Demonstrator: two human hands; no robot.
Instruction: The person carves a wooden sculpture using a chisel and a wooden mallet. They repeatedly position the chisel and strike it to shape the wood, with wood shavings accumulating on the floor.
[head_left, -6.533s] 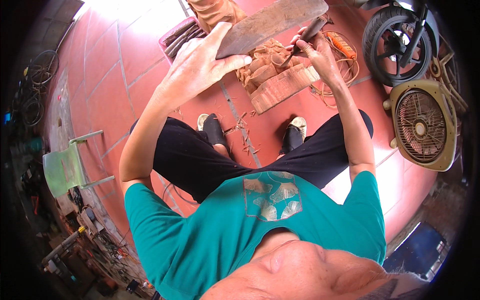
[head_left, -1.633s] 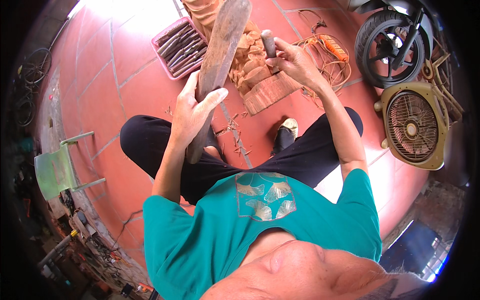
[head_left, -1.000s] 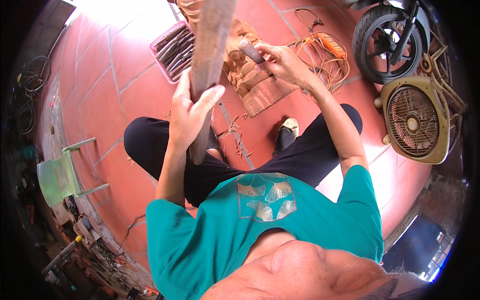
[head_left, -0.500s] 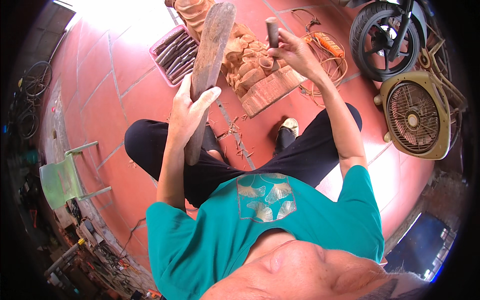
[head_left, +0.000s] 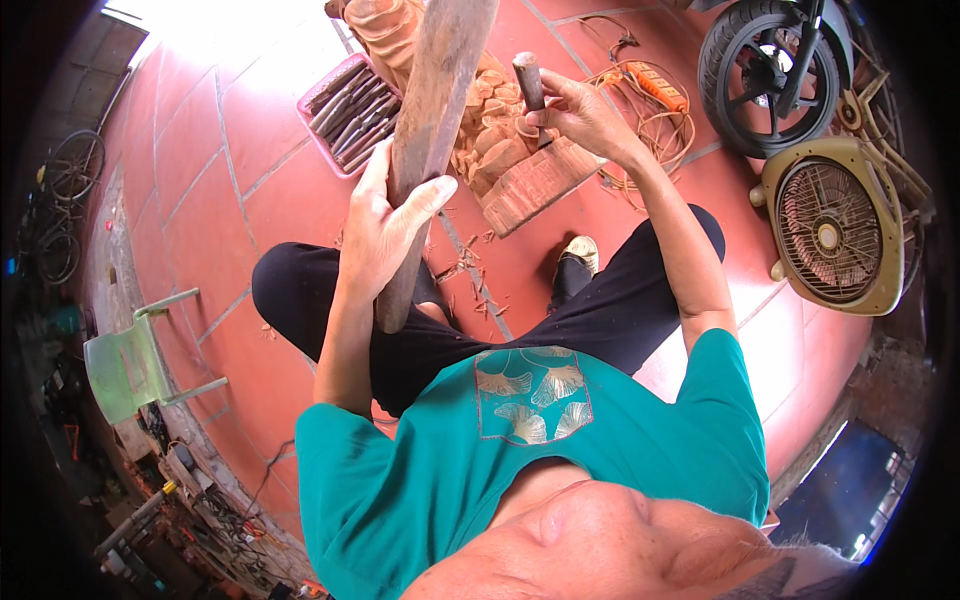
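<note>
My left hand (head_left: 392,225) is closed round a long, flat wooden mallet (head_left: 435,100), its broad end raised toward the top of the picture. A chisel (head_left: 531,85) with a dark round handle is pinched in my right hand (head_left: 585,118), its lower end against the carving. That reddish wood carving (head_left: 530,188) lies on the floor in front of me, with a plain block-like base toward me and rounded carved shapes beyond. The mallet hides part of its left side. Between mallet and chisel handle there is a gap.
A pink tray (head_left: 318,128) full of carving tools sits left of the carving. Wood shavings (head_left: 478,272) litter the tiles near my feet. To the right are an orange power strip (head_left: 655,88) with cords, a motorbike wheel (head_left: 770,80) and a box fan (head_left: 828,235). A green chair (head_left: 128,365) stands left.
The mallet has shifted right and up, closer to the chisel, with my left hand. The chisel has moved slightly left and down, its handle tilting left.
</note>
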